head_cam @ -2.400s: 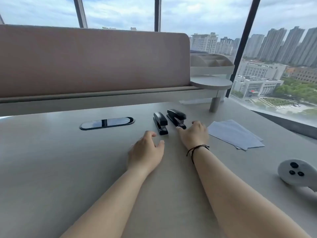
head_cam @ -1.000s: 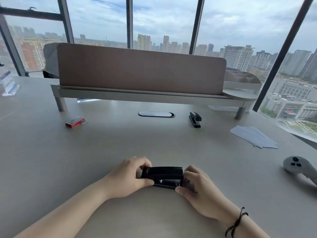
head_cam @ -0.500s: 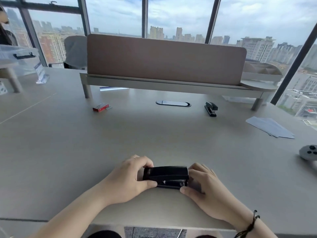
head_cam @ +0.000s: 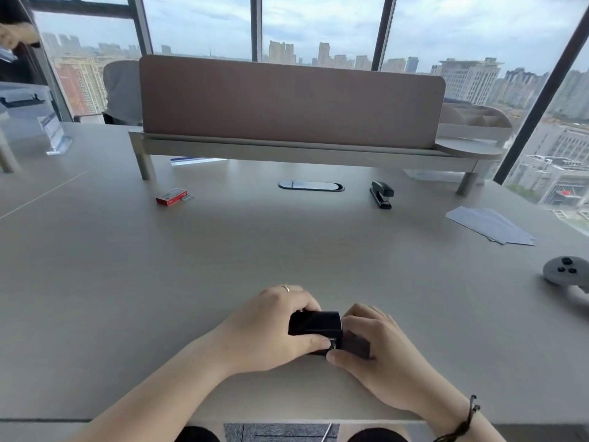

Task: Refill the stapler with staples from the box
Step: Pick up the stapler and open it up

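Note:
A black stapler (head_cam: 315, 323) lies near the desk's front edge, held from both ends. My left hand (head_cam: 271, 330) wraps its left end, thumb along the front. My right hand (head_cam: 369, 352) grips the right end, thumb at the metal tip. Much of the stapler is hidden by my fingers. A small red staple box (head_cam: 170, 196) lies far off at the back left, with a loose strip of staples (head_cam: 188, 197) beside it.
A second black stapler (head_cam: 381, 193) stands at the back right, near an oval cable port (head_cam: 310, 186). Sheets of paper (head_cam: 490, 224) and a grey controller (head_cam: 564, 271) lie at the right. A desk divider on a raised shelf (head_cam: 290, 100) spans the back.
My hands took one stapler from the back of the desk and brought it to the front edge. My fingers have since closed further over it, covering more of its body.

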### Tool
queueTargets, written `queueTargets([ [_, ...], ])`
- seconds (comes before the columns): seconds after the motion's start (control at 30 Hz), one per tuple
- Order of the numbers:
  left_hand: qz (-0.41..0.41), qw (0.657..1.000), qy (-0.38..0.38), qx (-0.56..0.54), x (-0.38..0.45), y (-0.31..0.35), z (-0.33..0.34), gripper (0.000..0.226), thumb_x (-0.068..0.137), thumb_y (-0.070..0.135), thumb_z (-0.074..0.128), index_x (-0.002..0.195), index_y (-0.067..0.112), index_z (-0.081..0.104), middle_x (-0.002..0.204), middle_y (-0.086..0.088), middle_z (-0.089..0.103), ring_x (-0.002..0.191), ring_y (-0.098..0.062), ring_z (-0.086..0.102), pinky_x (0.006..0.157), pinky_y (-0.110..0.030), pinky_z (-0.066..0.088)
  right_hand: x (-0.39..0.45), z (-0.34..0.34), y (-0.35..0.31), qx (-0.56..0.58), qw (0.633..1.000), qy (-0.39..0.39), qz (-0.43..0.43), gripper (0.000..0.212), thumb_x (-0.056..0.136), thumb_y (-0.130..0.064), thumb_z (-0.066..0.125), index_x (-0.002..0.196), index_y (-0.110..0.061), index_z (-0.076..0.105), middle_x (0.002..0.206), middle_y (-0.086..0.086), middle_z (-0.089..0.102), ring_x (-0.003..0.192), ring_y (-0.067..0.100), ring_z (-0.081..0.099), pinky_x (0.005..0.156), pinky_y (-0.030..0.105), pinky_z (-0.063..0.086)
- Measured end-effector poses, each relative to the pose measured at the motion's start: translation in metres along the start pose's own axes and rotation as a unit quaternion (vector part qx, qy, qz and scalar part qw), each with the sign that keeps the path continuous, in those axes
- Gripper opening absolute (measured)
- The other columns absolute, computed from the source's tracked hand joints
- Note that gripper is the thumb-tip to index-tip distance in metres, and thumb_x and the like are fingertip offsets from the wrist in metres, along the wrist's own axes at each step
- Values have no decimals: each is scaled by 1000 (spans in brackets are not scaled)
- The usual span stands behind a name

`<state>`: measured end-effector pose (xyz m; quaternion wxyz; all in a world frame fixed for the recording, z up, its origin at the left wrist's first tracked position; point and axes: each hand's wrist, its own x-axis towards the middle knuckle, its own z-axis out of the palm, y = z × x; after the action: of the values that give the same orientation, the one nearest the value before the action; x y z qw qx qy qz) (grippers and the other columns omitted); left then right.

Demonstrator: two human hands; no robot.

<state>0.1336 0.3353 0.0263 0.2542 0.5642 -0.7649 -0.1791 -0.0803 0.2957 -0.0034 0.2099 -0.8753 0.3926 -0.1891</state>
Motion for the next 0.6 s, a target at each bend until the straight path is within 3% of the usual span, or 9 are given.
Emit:
queueTargets([
  [0.13,0,1000,2,-2,3,6,3,25,79,50,74,96,33,67,90,16,63,84,-2,58,73,-20,46,0,2,3,2,1000,3,4,24,77,-53,61,73,-30,55,85,-13,52,89,7,49,88,31,44],
  [0.3,-2,1000,10,-15,7,8,5,27,78,49,75,96,29,69,91,13,66,84,-5,60,76,-29,51,0,1,2,13,1000,6,9,19,75,-54,62,65,-48,46,86,-16,53,91,6,48,81,24,41],
  [0.43,-7,997,26,-76,5,6,4,21,78,41,80,91,27,71,87,11,68,79,-7,61,70,-24,50,1,0,1,15,1000,1,12,24,77,-49,67,65,-53,47,86,-18,52,91,5,48,85,26,41],
  [0.53,-2,989,59,-135,2,3,-6,20,77,40,80,92,29,73,91,9,72,84,-13,65,69,-30,53,1,-1,2,14,1000,3,13,9,78,-47,70,84,-47,64,89,-18,54,94,6,50,88,27,42],
  [0.6,2,985,75,-156,-3,0,-14,23,75,44,77,94,31,74,94,10,75,89,-16,68,75,-35,57,1,-1,3,11,1000,8,15,20,78,-47,70,95,-37,69,89,-18,55,94,7,51,87,27,43],
])
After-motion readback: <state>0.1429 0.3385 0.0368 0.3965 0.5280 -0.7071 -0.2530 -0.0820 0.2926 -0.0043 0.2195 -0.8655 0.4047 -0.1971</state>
